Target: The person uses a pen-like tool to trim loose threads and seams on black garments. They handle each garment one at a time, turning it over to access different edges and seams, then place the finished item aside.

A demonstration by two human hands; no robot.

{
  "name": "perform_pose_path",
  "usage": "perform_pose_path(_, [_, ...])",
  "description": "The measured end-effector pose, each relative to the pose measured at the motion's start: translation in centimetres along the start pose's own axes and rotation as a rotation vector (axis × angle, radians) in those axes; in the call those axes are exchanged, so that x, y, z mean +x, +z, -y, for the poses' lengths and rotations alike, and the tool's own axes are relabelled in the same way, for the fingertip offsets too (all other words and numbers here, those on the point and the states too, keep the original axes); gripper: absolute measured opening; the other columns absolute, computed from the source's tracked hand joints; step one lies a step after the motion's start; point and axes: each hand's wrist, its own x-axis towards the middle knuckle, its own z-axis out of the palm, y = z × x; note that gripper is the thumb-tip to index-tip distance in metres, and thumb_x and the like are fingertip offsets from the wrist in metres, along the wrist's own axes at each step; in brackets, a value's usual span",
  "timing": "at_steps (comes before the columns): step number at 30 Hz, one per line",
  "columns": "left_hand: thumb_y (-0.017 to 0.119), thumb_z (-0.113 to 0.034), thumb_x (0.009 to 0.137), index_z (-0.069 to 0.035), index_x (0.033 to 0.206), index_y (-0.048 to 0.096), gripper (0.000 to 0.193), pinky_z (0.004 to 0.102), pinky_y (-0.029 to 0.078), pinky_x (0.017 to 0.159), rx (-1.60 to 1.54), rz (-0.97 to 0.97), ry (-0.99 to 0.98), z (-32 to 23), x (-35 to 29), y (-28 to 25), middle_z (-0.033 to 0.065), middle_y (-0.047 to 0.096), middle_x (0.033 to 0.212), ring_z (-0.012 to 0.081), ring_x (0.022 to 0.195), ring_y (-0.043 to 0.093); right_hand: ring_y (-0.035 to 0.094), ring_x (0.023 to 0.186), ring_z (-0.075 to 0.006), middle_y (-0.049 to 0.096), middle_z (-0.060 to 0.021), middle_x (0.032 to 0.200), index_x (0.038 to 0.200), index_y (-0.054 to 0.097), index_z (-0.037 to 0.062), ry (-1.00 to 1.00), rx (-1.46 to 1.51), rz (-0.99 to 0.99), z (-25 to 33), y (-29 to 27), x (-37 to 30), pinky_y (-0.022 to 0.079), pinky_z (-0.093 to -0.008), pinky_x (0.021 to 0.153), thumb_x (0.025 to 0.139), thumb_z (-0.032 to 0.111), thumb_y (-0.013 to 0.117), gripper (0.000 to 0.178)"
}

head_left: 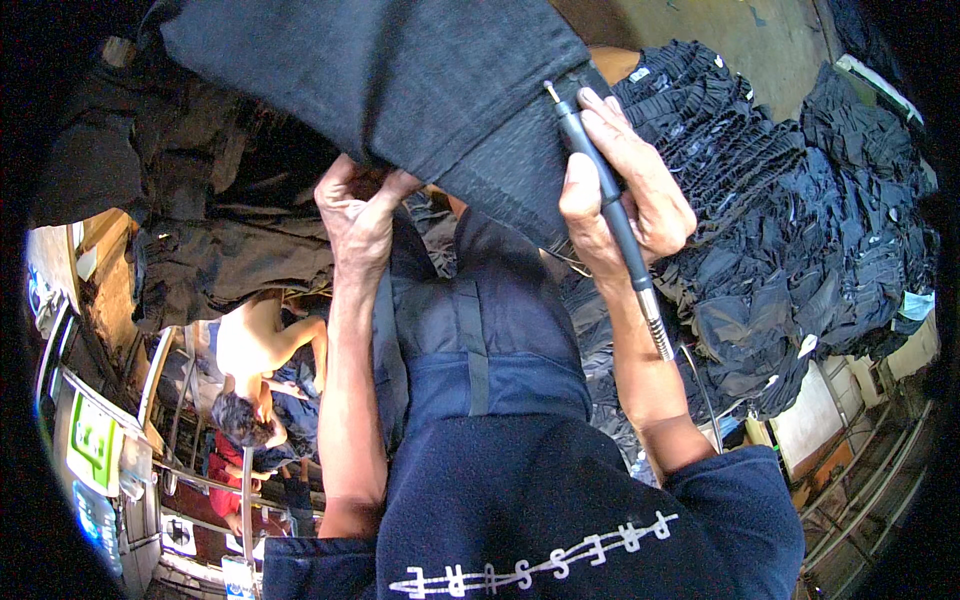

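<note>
A dark denim garment [440,70] is stretched out before me, its hemmed end showing a stitched seam and a lighter, worn-looking band. My left hand [358,215] pinches its near edge between thumb and fingers, with some fingertips hidden by the cloth. In my right hand [635,190] is a slim grey rotary grinder handpiece [610,200], a coiled spring sleeve at its lower end. Its small metal tip points up and away, at the hem near the corner. I cannot tell whether the tip touches the fabric. My right fingers also lie against the garment's right edge.
Bundled dark garments [770,230] are heaped on the right. More dark cloth [230,260] hangs at the left. A thin cable [703,400] runs beside my right forearm. Another person [255,350] sits bent over at the lower left, near metal rails [248,500].
</note>
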Motion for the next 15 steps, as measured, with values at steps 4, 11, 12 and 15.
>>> perform_pose_path(4, [0.086,0.003,0.084,-0.003,0.107,0.076,0.026,0.0298,0.058,0.085,0.026,0.029,-0.020,-0.13,0.07,0.00,0.0039,0.080,0.102,0.0136,0.090,0.074,0.081,0.102,-0.0377,0.081,-0.0209,0.098,0.104,0.080,-0.0078,-0.004,0.028,-0.038,0.04,0.28,0.15,0.063,-0.0514,0.101,0.080,0.000,0.076,0.025])
perform_pose_path(11, [0.086,0.002,0.084,-0.002,0.107,0.076,0.025,0.0301,0.059,0.083,0.070,0.016,-0.024,-0.34,0.07,0.08,0.0040,0.080,0.098,0.0133,0.086,0.075,0.082,0.101,-0.0380,0.081,-0.0205,0.096,0.103,0.079,-0.0071,-0.066,0.065,0.002,0.19,0.42,0.00,0.064,-0.0518,0.098,0.079,0.002,0.076,0.026])
perform_pose_path(12, [0.086,0.002,0.084,-0.001,0.107,0.076,0.025,0.0302,0.059,0.082,0.066,0.016,-0.025,-0.39,0.05,0.11,0.0040,0.080,0.097,0.0132,0.085,0.075,0.082,0.101,-0.0380,0.080,-0.0204,0.096,0.103,0.079,-0.0069,-0.078,0.071,0.006,0.16,0.49,-0.02,0.064,-0.0518,0.098,0.079,0.002,0.076,0.026])
perform_pose_path(15, [0.086,0.002,0.085,-0.001,0.106,0.076,0.023,0.0300,0.060,0.081,0.047,0.029,-0.043,-0.64,0.02,0.16,0.0045,0.080,0.095,0.0133,0.084,0.075,0.082,0.101,-0.0379,0.080,-0.0202,0.095,0.104,0.079,-0.0063,-0.089,0.082,0.021,0.27,0.55,-0.09,0.064,-0.0517,0.098,0.078,0.002,0.076,0.028])
